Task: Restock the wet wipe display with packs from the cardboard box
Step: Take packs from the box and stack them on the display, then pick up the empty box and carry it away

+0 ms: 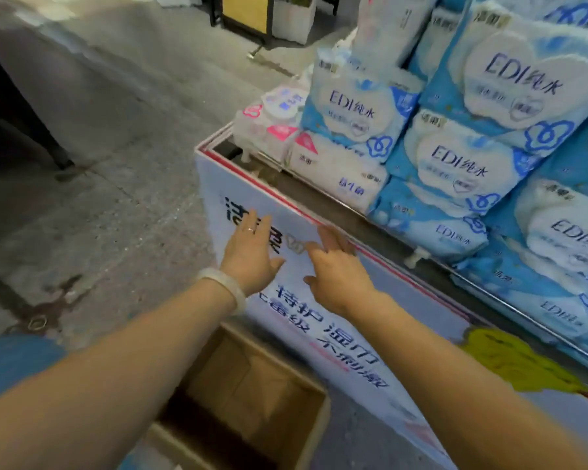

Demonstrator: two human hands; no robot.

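The wet wipe display (319, 320) is a white printed stand with a red-edged rim, stacked with blue and white wipe packs (455, 164) and pink and white packs (272, 120) at its far corner. An open cardboard box (252, 398) sits on the floor against the stand, below my arms; I see only its brown inside and flaps. My left hand (252, 252), with a ring and a pale bangle, is spread in front of the stand's front panel. My right hand (336, 266) reaches beside it with fingers at the rim. Both hands hold nothing.
Grey stone floor (99, 164) spreads to the left. A dark table leg (31, 130) stands at far left. A black-framed stand with a yellow panel (245, 11) and a white box (292, 18) are at the back. Blue fabric (14, 364) shows at lower left.
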